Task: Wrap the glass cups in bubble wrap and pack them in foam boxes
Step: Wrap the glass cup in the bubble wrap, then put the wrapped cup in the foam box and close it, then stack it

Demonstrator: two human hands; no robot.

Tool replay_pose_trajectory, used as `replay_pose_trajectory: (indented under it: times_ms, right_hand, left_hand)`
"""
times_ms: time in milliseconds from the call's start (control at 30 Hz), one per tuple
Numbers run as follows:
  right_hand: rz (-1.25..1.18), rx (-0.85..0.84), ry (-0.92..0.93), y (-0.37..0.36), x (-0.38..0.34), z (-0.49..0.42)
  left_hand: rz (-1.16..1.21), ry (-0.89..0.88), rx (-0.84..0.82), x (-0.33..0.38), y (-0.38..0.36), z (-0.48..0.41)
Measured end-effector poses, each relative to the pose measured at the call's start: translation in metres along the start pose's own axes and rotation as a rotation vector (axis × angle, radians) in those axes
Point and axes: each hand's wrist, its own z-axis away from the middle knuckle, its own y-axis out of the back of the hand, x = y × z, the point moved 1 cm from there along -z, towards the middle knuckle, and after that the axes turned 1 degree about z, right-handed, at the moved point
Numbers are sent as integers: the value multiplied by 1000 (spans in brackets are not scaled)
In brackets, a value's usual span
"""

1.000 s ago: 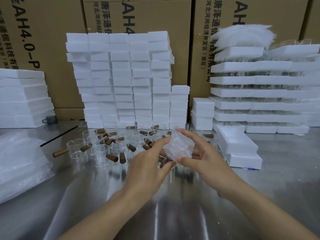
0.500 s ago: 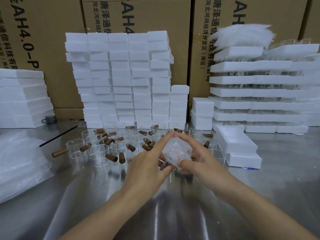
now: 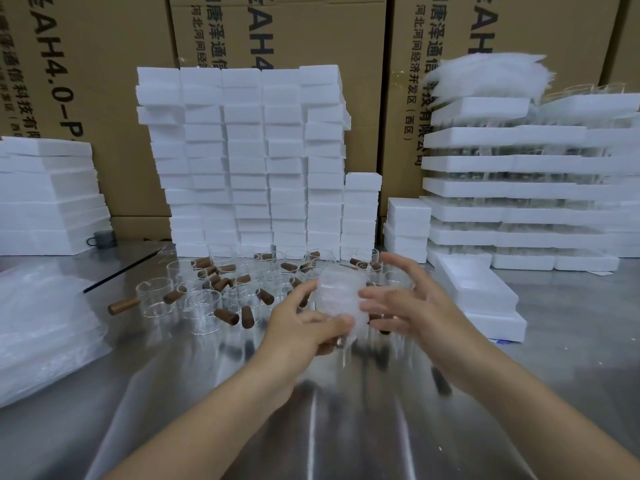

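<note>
A glass cup wrapped in bubble wrap is held upright above the steel table. My left hand grips its lower left side, thumb across the bottom front. My right hand is beside it on the right, fingers spread and loosely bent, the fingertips touching the wrap's right side. Behind the bundle stand several bare glass cups with brown wooden handles. An open foam box lies to the right of my right hand.
A stack of bubble wrap sheets lies at the left. A tall wall of foam boxes rises behind the cups. Foam trays with glassware are piled at the right. Flat foam pieces are at the far left. Cardboard cartons close off the back.
The wrapped cup has turned upright. My right hand has let go of its pinch and spread its fingers beside the bundle. My left hand has shifted to hold the bundle from below.
</note>
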Motion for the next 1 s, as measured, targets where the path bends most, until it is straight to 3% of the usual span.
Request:
replay_pose_trajectory:
  times_ms: [67,167,233,367,533,700,833,1000]
  right_hand:
    - [166,143,71,13,-1,-3]
    - [722,425,158,41,7,-7]
    - [912,509,68,63,18,-11]
    - [1082,509,-194,98,34,-15]
    - [1103,559,-182,108,40,-16]
    - [903,571,140,87,17,-14]
    - [677,373,314,56,-8,-2]
    - [680,98,283,28,-16,9]
  left_hand:
    - [162,81,7,3,4,-2]
    - [371,168,-8,9,7,-6]
    - [450,191,-39,12,8,-6]
    - [503,196,-102,15,9,-6]
    - [473,167,-120,16,10,-6]
    - [501,123,-84,20,17,-10]
    - [549,65,-66,25,28,-16]
    - [599,-20,32,38,41,-20]
